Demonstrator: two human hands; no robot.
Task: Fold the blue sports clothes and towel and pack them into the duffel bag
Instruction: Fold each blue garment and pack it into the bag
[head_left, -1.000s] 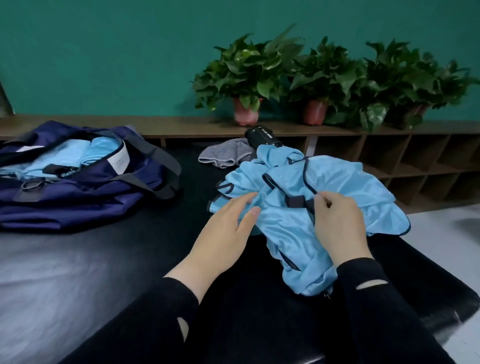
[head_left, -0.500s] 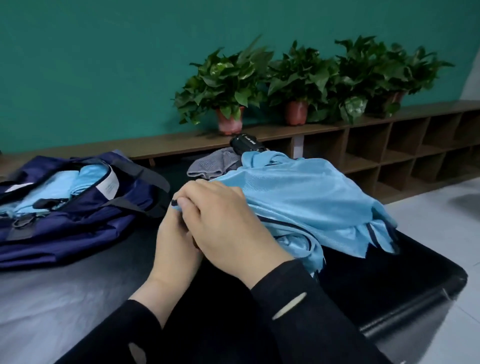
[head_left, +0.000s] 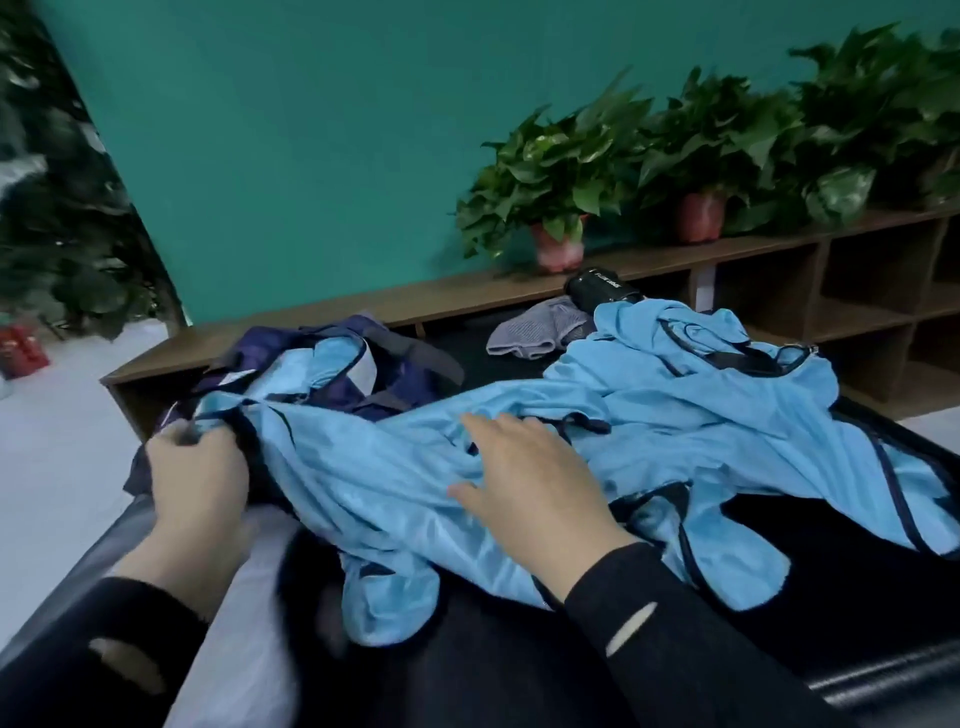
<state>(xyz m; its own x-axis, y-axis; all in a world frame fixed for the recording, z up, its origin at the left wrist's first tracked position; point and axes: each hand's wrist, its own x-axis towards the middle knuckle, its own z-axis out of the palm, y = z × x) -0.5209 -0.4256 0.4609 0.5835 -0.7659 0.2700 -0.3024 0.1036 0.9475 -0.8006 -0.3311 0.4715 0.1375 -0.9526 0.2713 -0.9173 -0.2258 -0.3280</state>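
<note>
Here, a light blue sports garment lay spread and rumpled across a black tabletop, its left end reaching over the open navy duffel bag. The left hand gripped that end of the garment with curled fingers, while the right hand rested flat on the garment's middle, fingers straight and apart. Behind the garment lay a grey cloth and a black cylinder.

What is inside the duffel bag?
Light blue fabric shows in the duffel bag's opening. The stretched blue shirt and left hand cover the bag's front, so the rest cannot be seen.
</note>
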